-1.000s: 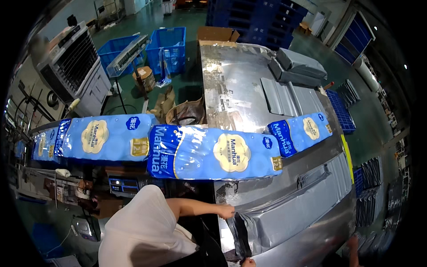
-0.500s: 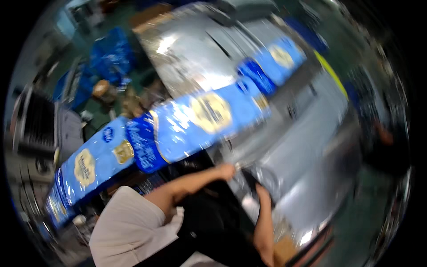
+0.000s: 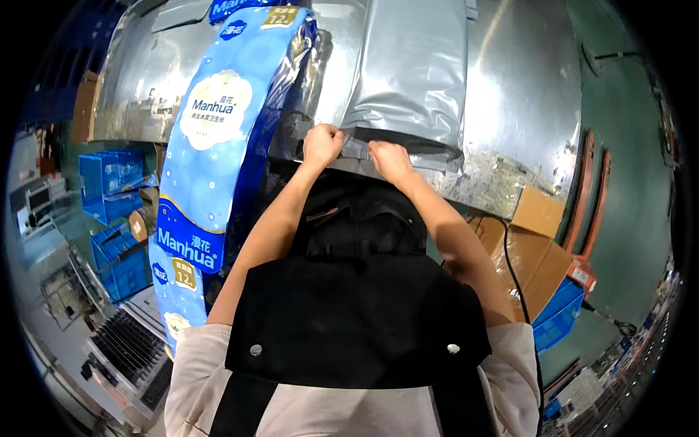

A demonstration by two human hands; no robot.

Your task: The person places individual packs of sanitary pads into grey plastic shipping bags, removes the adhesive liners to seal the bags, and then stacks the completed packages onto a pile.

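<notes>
Both hands grip the near edge of a silver foil bag [image 3: 411, 73] lying flat on the metal table [image 3: 520, 95]. Left hand [image 3: 321, 144] is fisted tight, pinching the bag's bottom seam; right hand [image 3: 388, 159], just beside it, fingers curled over the same seam. Bag extends straight away from both hands. Left of the left hand, a long blue printed pack [image 3: 218, 160] lies lengthwise. Cardboard boxes [image 3: 535, 240] below right of the right hand.

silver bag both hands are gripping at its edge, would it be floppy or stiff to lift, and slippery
Probably floppy: the silver bag shows wrinkles and puckers where the left hand and right hand pinch it. Its glossy film looks slippery. It lies flat, so it is likely light.
</notes>
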